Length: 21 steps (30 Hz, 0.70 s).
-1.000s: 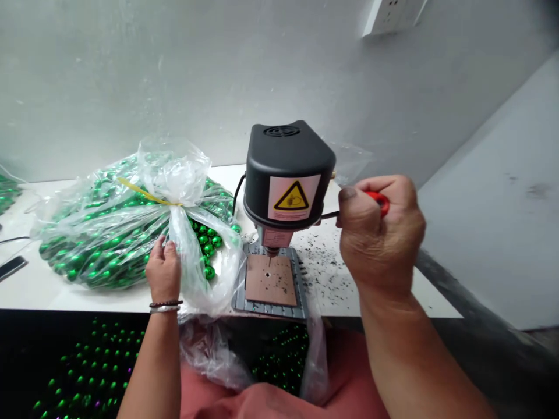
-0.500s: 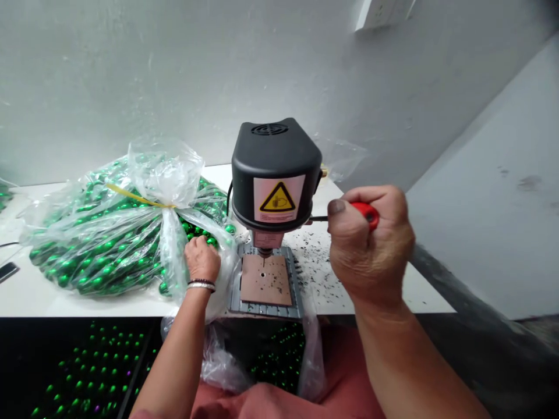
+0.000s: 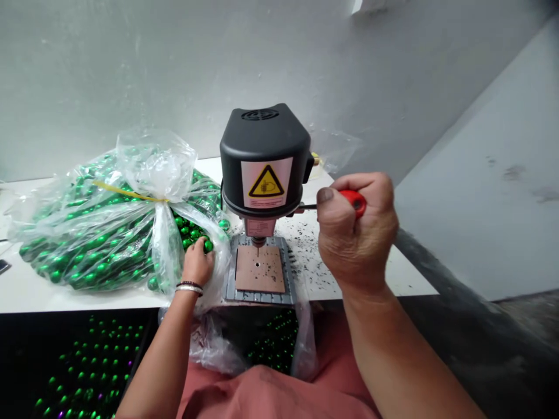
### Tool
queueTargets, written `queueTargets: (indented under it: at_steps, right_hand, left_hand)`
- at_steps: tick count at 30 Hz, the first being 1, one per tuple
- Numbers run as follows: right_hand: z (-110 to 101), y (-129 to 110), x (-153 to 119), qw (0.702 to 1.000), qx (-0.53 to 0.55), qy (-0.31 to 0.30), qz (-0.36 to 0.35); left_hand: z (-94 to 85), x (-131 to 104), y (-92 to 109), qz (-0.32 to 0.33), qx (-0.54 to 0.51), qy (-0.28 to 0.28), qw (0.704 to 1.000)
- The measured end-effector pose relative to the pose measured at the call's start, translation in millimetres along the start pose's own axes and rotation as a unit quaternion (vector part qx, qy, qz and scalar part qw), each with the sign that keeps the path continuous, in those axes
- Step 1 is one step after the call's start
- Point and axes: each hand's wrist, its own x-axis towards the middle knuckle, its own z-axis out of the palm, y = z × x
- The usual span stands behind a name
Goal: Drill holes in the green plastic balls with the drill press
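A black drill press (image 3: 264,145) with a yellow warning sticker stands on the white table. Below its bit lies a brown square board (image 3: 261,279) with a small hole, on a grey slotted base (image 3: 290,262). My right hand (image 3: 358,227) is wrapped round the red knob (image 3: 354,202) of the press lever. At the opening of a clear plastic bag (image 3: 163,233) full of shiny green balls, my left hand (image 3: 198,263) has its fingers closed on a green ball (image 3: 208,246).
Dark shavings (image 3: 308,250) are scattered right of the base. A yellow tie (image 3: 128,192) binds the bag. More green balls (image 3: 102,355) show in the dark area below the table edge. A dark device (image 3: 4,266) lies at the far left.
A green ball now shows at my left fingertips, which were over the balls in the bag opening. My right hand remains on the knob. The whole view has shifted slightly.
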Motion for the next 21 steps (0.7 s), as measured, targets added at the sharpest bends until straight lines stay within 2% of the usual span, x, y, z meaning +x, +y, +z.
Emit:
queueTargets:
  at_steps: [2, 4, 6, 8, 10, 12, 14, 15, 16, 17, 21]
  right_hand:
    - [-0.4, 0.1, 0.3, 1.000, 0.001, 0.001, -0.008]
    - [-0.4, -0.1, 0.4, 1.000, 0.003, 0.003, -0.012]
    - [-0.1, -0.4, 0.3, 1.000, 0.006, 0.005, -0.015]
    - [0.1, -0.5, 0.0, 1.000, 0.007, 0.007, -0.014]
    - [-0.3, -0.3, -0.5, 1.000, 0.008, 0.005, -0.013]
    - [-1.3, 0.0, -1.1, 1.000, 0.010, -0.002, -0.011]
    - [-2.5, 0.3, -1.8, 1.000, 0.016, -0.013, -0.007]
    - [-3.0, 0.5, -2.1, 1.000, 0.021, -0.019, -0.006]
    - [-3.3, 0.7, -2.4, 0.999, 0.026, -0.024, -0.006]
    - [-3.6, 0.9, -2.7, 0.999, 0.029, -0.028, -0.006]
    - [-4.1, 1.0, -3.6, 0.999, 0.024, -0.039, -0.004]
  left_hand:
    - [-4.6, 4.5, -2.1, -0.078, -0.152, 0.045, 0.984]
    - [-13.5, 2.5, -2.5, -0.134, -0.308, 0.074, 0.939]
    - [-25.3, -5.8, 1.6, -0.139, -0.422, 0.068, 0.893]
    - [-36.7, -18.8, 11.4, -0.109, -0.501, 0.015, 0.859]
    - [-43.7, -33.5, 25.0, -0.092, -0.577, -0.062, 0.809]
    - [-44.2, -46.6, 38.8, -0.095, -0.650, -0.140, 0.741]
    - [-38.5, -55.8, 49.6, -0.111, -0.680, -0.196, 0.698]
    - [-34.3, -58.6, 53.5, -0.122, -0.676, -0.210, 0.696]
    - [-29.9, -60.1, 56.6, -0.129, -0.662, -0.212, 0.707]
    - [-25.8, -60.3, 59.0, -0.134, -0.640, -0.205, 0.728]
    - [-15.8, -52.7, 65.3, -0.114, -0.489, -0.176, 0.847]
